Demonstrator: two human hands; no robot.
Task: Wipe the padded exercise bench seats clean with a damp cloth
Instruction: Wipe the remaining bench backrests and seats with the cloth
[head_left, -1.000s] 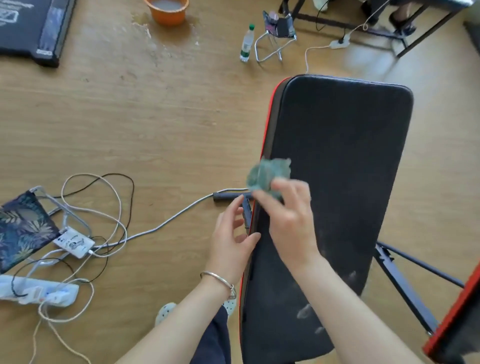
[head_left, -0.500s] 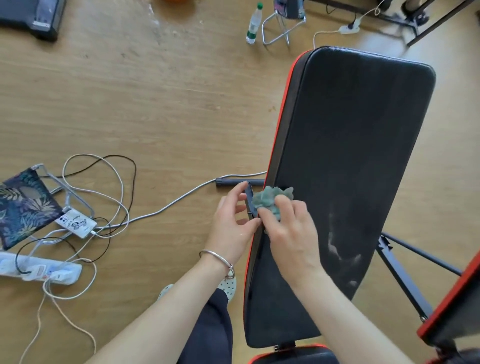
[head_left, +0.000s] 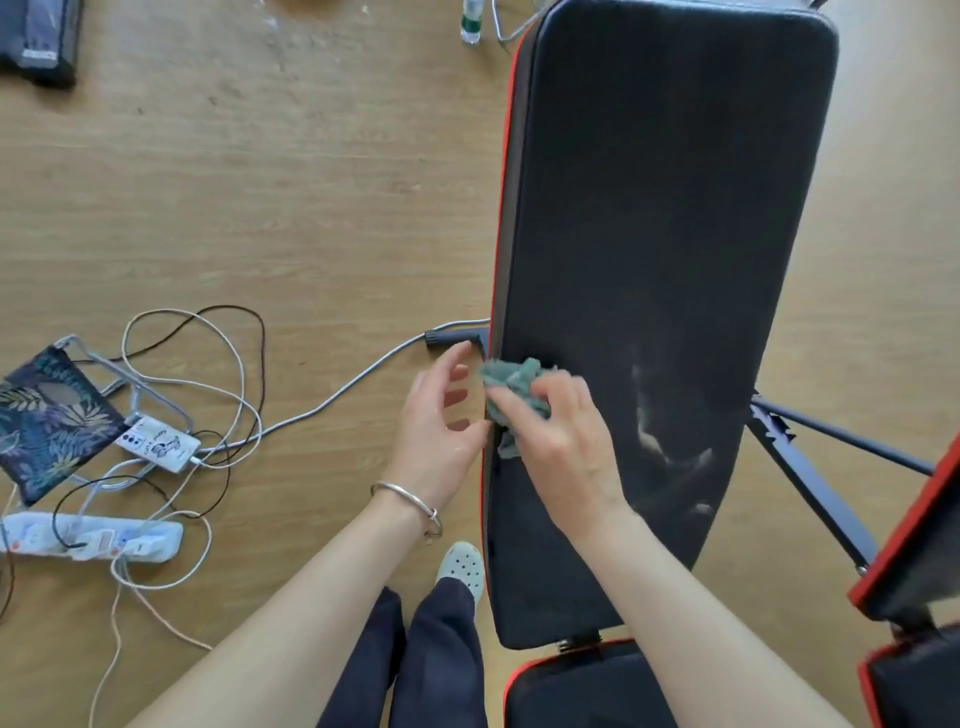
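A long black padded bench back (head_left: 660, 234) with a red edge runs up the middle right of the head view. Pale smears (head_left: 660, 441) mark its lower right part. My right hand (head_left: 556, 441) grips a crumpled green cloth (head_left: 511, 384) and holds it against the pad's left edge. My left hand (head_left: 441, 421) hovers just left of that edge with fingers loosely spread, holding nothing, a silver bangle on the wrist. A second black seat pad (head_left: 587, 691) with red trim lies below the long one.
Tangled cables (head_left: 208, 395), a white power strip (head_left: 93, 535), a leaf-print pouch (head_left: 47, 421) and a small white card lie on the wooden floor at the left. A bottle (head_left: 471, 23) stands at the top. Dark bench legs (head_left: 810, 478) and another red-edged pad (head_left: 919, 561) are at the right.
My right hand brought the cloth down from above the pad onto its left edge. My left hand stayed beside that edge. The view moved closer to the bench.
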